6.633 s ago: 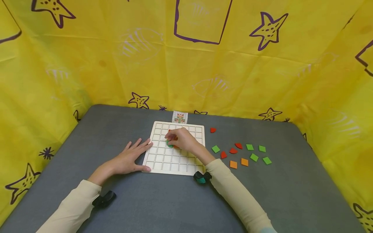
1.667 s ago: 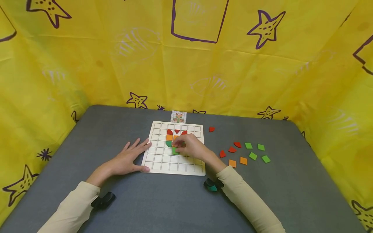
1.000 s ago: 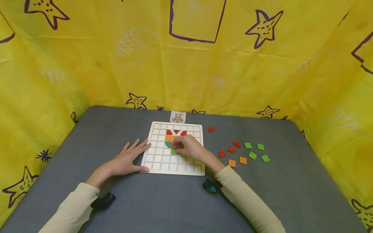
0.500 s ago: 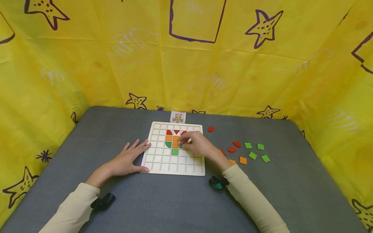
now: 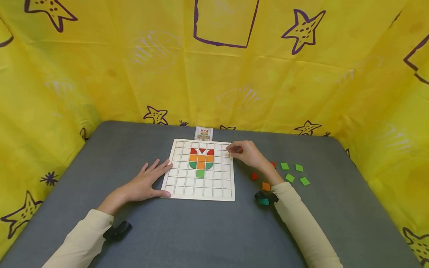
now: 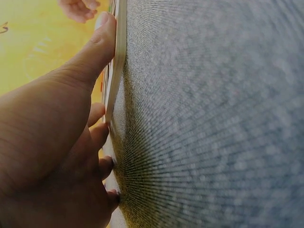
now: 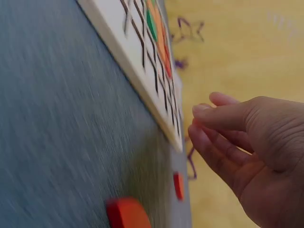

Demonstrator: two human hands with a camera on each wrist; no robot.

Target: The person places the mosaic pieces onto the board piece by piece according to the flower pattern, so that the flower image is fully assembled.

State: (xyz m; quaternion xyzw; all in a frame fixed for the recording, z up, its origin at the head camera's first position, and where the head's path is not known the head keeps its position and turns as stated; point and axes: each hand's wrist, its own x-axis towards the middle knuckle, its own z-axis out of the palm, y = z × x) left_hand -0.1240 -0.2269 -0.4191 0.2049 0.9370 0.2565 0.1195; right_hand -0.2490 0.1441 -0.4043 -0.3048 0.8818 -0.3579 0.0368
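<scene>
Head view, I'm seeing the left hand [image 5: 144, 184] spread wide on the left edge of the board [image 5: 221, 182], tile pattern [image 5: 201, 158] around the middle; right hand [image 5: 246, 153] hovers by the far right corner. Left wrist: thumb's on the board's edge. Right wrist: fingers loosely bent, empty, near a red tile [image 7: 178, 186] on the table [image 7: 57, 118].

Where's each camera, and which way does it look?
Head: on the person's head, facing forward and down at the gridded board; left grip, right grip and sleeves show.
Left wrist: worn there, looking past left grip at the board's edge and grey table; part of right grip shows.
Right wrist: worn there, looking past right grip toward the board and red pieces; only that grip shows.
Head and right wrist both show the board's coloured tiles.
</scene>
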